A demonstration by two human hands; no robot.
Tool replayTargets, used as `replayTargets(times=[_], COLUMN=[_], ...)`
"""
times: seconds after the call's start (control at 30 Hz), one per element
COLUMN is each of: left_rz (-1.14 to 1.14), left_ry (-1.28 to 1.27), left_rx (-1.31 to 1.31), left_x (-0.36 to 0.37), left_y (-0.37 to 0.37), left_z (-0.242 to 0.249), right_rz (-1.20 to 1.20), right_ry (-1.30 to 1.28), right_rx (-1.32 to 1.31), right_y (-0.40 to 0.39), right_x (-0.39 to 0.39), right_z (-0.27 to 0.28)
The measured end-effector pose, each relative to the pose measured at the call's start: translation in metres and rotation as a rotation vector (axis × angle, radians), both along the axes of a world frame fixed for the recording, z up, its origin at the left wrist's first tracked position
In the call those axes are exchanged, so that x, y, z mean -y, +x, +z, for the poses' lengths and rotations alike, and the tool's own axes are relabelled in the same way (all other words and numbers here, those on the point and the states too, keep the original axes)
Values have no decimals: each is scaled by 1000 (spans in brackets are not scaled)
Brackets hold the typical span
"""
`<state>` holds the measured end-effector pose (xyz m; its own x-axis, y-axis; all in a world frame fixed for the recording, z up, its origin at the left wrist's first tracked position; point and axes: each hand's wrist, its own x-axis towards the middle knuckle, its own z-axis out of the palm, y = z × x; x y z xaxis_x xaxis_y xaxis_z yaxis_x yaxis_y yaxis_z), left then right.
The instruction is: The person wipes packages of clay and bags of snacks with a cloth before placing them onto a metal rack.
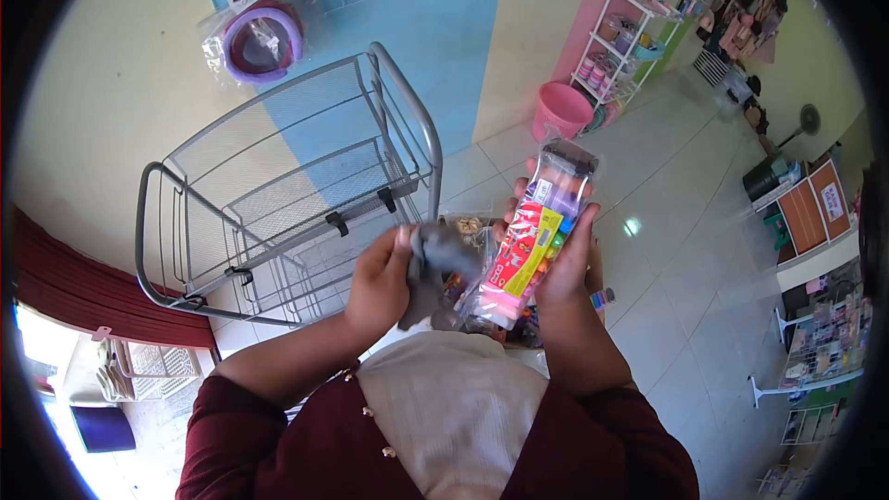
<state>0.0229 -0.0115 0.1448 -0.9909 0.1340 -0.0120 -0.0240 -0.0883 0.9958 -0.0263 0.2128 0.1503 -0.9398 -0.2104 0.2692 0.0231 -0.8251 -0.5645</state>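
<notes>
A grey cloth point(428, 282), partly smeared by motion, hangs from my left hand point(378, 285), whose fingers are closed on it. My right hand point(569, 268) grips a long clear plastic pack point(528, 245) with a red and yellow label, tilted up toward the right. Inside the pack show pink, purple and several small bright-coloured pieces. The cloth is close beside the pack's left edge. Below both hands, a box of mixed small goods point(470, 226) is largely hidden by the pack and the cloth.
A grey metal mesh rack point(306, 167) stands at the left by the wall. Further back are a pink bin point(562, 111) and a white shelf point(619, 42) with goods. Display racks point(827, 338) stand at the right on the tiled floor point(667, 250).
</notes>
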Motion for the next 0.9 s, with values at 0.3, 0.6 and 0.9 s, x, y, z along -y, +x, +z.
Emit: replayTargets(times=[0.3, 0.6, 0.9], left_rz=[-75, -127, -290], left_ry=[-260, -484, -744], left_rx=[-546, -747, -1269], left_x=[-38, -39, -17], left_y=[-1, -3, -37], left_z=[14, 10, 4], right_rz=[-310, 150, 718], right_ry=[284, 112, 94], right_rx=[294, 488, 487], right_y=[-15, 20, 7], right_x=[29, 26, 3], right_z=[-19, -2, -56])
